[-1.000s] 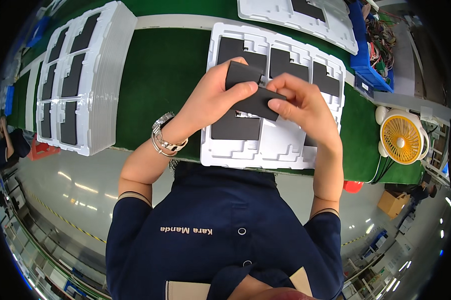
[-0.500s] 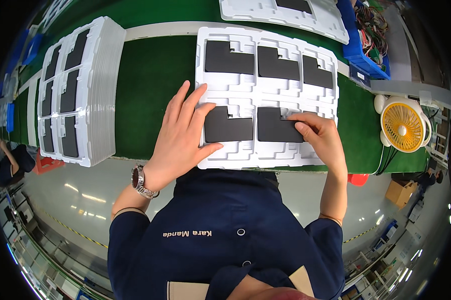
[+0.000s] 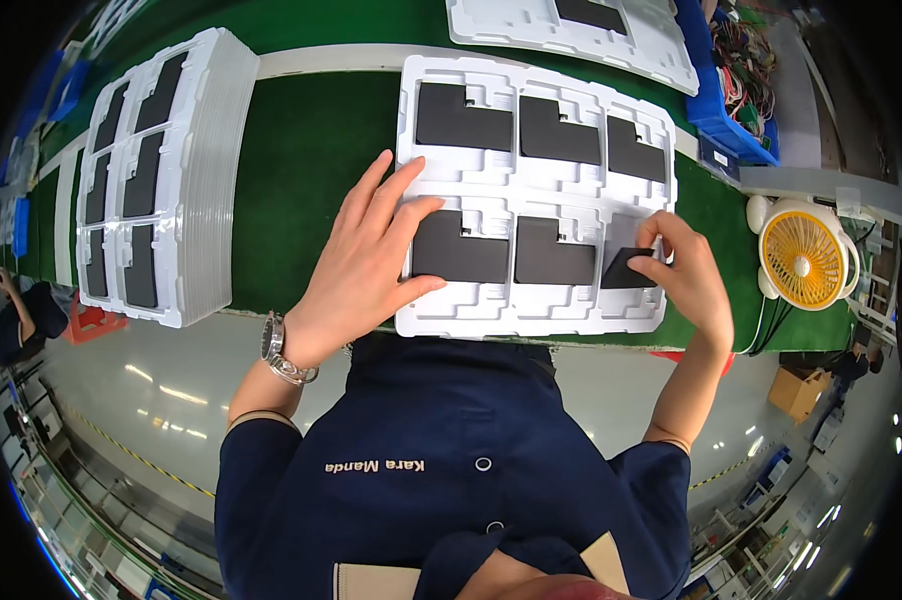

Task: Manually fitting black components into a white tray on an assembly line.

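Note:
A white moulded tray point(image 3: 451, 322) lies in front of me, its pockets holding flat black pieces with a stepped notch, such as the lower-left piece point(image 3: 451, 258) and the lower-middle piece point(image 3: 554, 260). At its lower-right pocket, my right hand point(image 3: 693, 275) pinches another flat black piece point(image 3: 623, 272) between thumb and fingers. That piece is tilted, and the fingers cover part of it. My left hand point(image 3: 363, 260) rests along the tray's left edge with its fingers spread, holding nothing. Three more black pieces, among them the upper-left piece point(image 3: 461, 120), sit in the far row.
A tall stack of similar white trays point(image 3: 203, 180) stands on the green table point(image 3: 306, 180) to the left. Beyond my tray lies another white tray point(image 3: 501, 28). A blue bin point(image 3: 716, 100) of wires and a yellow-and-white fan point(image 3: 803, 262) stand at the right.
My right hand has moved right, from the lower-middle piece to the lower-right pocket, where it now holds a tilted black piece. My left hand stays by the tray's left edge.

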The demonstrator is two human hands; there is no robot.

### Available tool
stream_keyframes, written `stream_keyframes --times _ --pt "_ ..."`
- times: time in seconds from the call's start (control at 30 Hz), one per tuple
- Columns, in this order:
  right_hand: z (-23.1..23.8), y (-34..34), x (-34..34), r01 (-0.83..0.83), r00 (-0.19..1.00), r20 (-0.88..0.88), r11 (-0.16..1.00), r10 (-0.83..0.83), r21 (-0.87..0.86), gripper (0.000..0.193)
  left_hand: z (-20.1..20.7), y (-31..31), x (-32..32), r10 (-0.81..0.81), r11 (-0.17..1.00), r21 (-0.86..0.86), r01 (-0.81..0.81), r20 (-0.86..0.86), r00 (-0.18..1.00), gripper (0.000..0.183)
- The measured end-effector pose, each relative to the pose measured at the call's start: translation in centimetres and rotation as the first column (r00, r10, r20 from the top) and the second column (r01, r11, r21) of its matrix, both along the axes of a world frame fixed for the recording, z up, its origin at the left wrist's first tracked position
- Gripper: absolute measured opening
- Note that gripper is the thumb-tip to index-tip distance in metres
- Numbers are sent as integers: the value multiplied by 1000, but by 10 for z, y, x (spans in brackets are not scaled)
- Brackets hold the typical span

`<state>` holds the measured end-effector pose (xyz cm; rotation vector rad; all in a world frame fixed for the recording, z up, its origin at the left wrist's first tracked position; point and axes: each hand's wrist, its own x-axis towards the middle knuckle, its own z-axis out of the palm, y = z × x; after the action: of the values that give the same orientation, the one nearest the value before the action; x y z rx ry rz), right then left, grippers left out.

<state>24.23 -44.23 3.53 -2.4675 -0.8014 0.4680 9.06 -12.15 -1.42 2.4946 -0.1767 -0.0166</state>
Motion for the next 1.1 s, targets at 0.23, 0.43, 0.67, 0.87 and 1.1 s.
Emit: stream_keyframes --times 0.23,0.43,0.67,0.87,1.1 --pt "21 70 -2 -74 971 -171 888 168 454 18 12 -26 15 17 879 -477 0 32 999 58" --pt "0 130 -12 -67 953 -194 789 232 611 13 9 -36 32 123 622 -748 -232 -198 972 35" --pt "-24 123 -10 -66 935 -266 851 235 520 13 -1 -26 33 215 571 -783 -246 -146 966 31" --pt "-26 125 -13 -96 965 -173 883 195 460 11 -1 -28 35 271 699 -657 -283 -124 955 28" --pt "-29 125 -14 -122 972 -124 877 201 465 7 -1 -31 34 290 782 -571 -251 -24 957 26"
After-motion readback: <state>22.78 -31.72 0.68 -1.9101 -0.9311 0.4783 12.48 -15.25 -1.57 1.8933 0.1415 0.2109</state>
